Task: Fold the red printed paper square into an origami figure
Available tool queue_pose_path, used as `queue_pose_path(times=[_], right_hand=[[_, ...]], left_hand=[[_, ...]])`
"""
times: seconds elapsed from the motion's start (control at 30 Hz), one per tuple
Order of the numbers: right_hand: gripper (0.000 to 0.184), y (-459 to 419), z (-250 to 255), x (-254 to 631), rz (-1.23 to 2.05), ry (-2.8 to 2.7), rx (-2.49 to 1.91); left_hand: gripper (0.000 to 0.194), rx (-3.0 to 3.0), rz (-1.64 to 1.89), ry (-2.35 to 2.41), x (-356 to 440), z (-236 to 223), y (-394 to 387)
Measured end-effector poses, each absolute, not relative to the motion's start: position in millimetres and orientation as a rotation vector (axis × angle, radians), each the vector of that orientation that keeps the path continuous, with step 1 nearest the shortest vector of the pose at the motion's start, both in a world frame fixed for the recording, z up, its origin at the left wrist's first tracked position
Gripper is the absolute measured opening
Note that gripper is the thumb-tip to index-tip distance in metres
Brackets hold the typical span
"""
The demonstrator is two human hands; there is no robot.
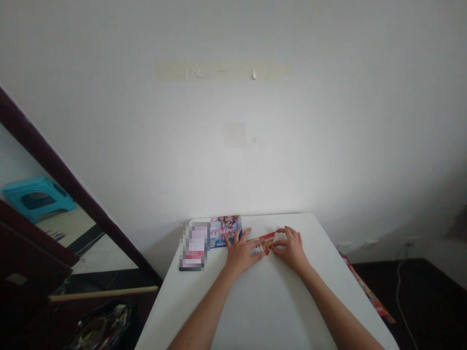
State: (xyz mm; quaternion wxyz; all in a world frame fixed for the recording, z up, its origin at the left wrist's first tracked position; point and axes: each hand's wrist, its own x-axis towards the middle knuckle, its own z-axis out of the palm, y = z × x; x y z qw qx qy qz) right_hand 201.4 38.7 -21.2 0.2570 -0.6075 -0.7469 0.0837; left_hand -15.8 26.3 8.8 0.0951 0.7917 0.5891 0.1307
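1. From where I stand, the red printed packet (269,238) lies on the far part of the white table (262,301), between the two hands and partly covered by them. It could equally be a folded card; too little shows to tell.

2. The left hand (241,250) sits palm down over the packet's left end, its fingers spread wide. A couple of them reach over the lower edge of the blue printed card (225,231) just beside it; whether they press on that card I can't tell.

3. The right hand (292,248) is bent at the packet's right end, thumb and fingers curled toward it. I can't make out whether they pinch the edge or only rest there.

4. I'd judge the packet very light and thin, more paper or film than board, so it would bend or crease readily under a hard squeeze.

5. Its printed face looks smooth, so I'd expect it to slide on the table unless something presses it down; a flat palm on one end should be enough.

6. The best hold, to my eye, is the short right-hand edge, between thumb tip and first finger, with light pressure.

7. The blurred phone-like slab (196,245) lies left of the blue card, well apart from the right hand.
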Motion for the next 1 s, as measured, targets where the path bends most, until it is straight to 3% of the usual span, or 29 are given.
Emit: queue_pose_path(times=[1.0], right_hand=[[0.028, 58.5, -34.6, 200.3, -0.021, -1.761, -1.754]], left_hand=[[0.047, 2.359, 0.367, 1.747, -15.6, 7.4, 30.9]])
